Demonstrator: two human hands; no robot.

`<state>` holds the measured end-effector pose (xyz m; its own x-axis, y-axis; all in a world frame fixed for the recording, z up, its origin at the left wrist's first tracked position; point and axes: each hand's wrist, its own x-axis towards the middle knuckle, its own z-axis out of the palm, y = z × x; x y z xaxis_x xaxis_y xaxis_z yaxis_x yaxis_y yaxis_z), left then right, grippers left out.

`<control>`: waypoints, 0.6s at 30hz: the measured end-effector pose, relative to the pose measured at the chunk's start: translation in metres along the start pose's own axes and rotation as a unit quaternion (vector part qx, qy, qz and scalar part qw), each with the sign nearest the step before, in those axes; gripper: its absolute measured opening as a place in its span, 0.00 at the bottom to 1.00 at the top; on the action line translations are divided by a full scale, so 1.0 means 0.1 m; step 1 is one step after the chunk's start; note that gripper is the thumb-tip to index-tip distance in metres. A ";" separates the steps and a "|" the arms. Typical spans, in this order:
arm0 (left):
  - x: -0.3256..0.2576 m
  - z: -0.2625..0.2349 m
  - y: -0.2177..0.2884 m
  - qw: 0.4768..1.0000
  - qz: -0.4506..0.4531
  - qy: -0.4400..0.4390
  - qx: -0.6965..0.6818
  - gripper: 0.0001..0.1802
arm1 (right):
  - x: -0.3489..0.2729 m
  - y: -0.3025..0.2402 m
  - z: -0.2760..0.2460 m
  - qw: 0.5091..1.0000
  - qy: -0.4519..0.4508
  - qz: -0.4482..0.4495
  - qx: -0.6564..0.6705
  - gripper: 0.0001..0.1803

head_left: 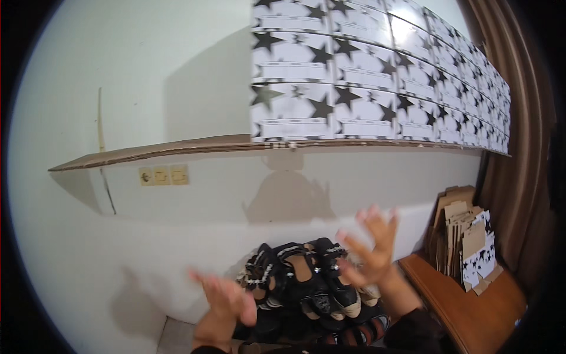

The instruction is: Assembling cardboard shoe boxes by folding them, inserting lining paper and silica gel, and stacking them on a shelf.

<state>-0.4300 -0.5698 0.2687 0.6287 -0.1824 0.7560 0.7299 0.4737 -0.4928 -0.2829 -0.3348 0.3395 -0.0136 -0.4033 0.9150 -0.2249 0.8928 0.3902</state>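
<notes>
Both of my hands are raised and hold nothing. My left hand is lower and nearer, its fingers stretched out toward the wall. Slightly blurred, my right hand is lifted higher with the fingers spread apart. Between and beyond them lies a pile of black shoes, some with pale beaded or jewelled straps and light soles. Sandals with brown and orange bands rest at the near right of the pile, beneath my right forearm. Neither hand touches the shoes; my right hand and forearm hide part of them.
Stacked white boxes with black stars fill the right of a brown wall shelf. Sockets and switches sit below it. Flattened cardboard boxes lean on an orange-brown bench at right, by a brown curtain.
</notes>
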 end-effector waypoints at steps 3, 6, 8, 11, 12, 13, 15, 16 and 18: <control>-0.81 -0.02 0.61 0.981 -0.104 -0.119 -0.112 0.18 | -0.84 -0.07 0.01 0.980 -0.011 0.193 0.041 0.23; -0.98 -0.03 1.27 0.810 -0.498 -0.282 -0.127 0.10 | -1.53 -0.23 -0.13 0.940 -0.018 0.338 0.038 0.20; -1.25 -0.20 1.50 0.812 -0.448 -0.345 -0.148 0.11 | -1.98 -0.42 -0.33 0.912 -0.019 0.409 0.024 0.18; -1.20 -0.23 1.96 0.775 -0.436 -0.396 -0.231 0.09 | -2.47 -0.52 -0.82 0.894 -0.147 0.420 -0.049 0.18; -1.19 -0.20 2.11 0.735 -0.471 -0.409 -0.266 0.09 | -2.56 -0.61 -1.02 0.877 -0.168 0.443 -0.073 0.18; -1.13 -0.12 2.19 0.737 -0.443 -0.418 -0.292 0.09 | -2.72 -0.65 -1.16 0.868 -0.154 0.458 -0.111 0.17; -1.00 0.09 2.35 0.727 -0.408 -0.438 -0.338 0.09 | -2.87 -0.70 -1.46 0.846 -0.119 0.494 -0.160 0.16; -0.97 0.20 2.46 0.722 -0.418 -0.412 -0.367 0.09 | -2.91 -0.71 -1.61 0.833 -0.116 0.510 -0.181 0.16; -0.92 0.51 2.67 0.726 -0.391 -0.404 -0.396 0.11 | -2.96 -0.76 -1.96 0.810 -0.115 0.528 -0.226 0.16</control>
<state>-0.3066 -0.3828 0.0889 -0.1896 0.5891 0.7855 0.9051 -0.2052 0.3724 -0.0709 -0.2438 0.0597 -0.1592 0.6536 0.7399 0.4094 0.7257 -0.5530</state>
